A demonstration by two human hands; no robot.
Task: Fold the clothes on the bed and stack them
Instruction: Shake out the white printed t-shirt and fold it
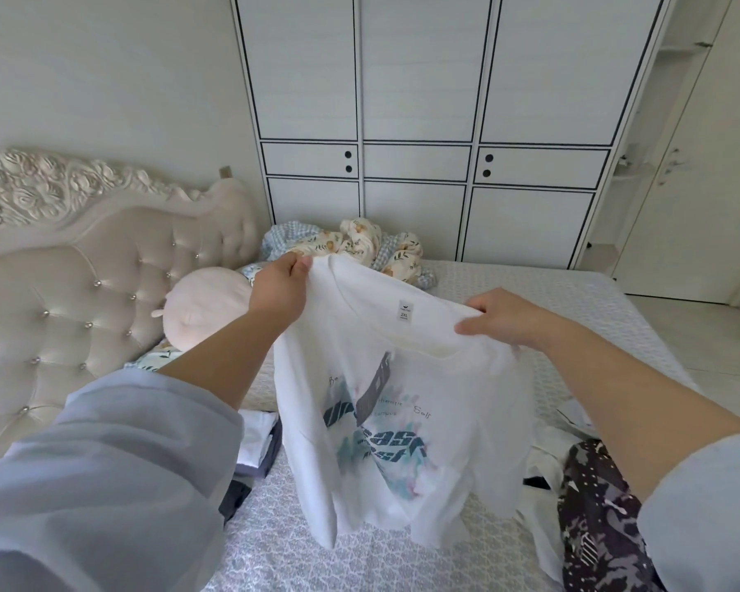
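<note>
Mid-frame, the left hand [280,288] and right hand [494,314] each pinch a shoulder of the white T-shirt [402,420], held up over the bed [509,292], likely next laying it flat for folding.

Two bare hands are up — the left hand [279,288] and the right hand [498,316] — and between them hangs one white cotton T-shirt with a teal printed graphic [385,425]. It carries one small white neck label [406,311] and one dark hanging tag [374,390].

On the one bed with a pale patterned cover [530,301] lie one small stack of folded white and dark clothes [257,446] at the left and one loose heap of unfolded garments, dark patterned and white [590,506], at the right. Farther back: one round pale pink plush cushion [206,311] and one crumpled floral and blue-checked quilt [359,245].

One tufted cream headboard [82,284] — and one white wardrobe [424,121] showing four round dark holes.
</note>
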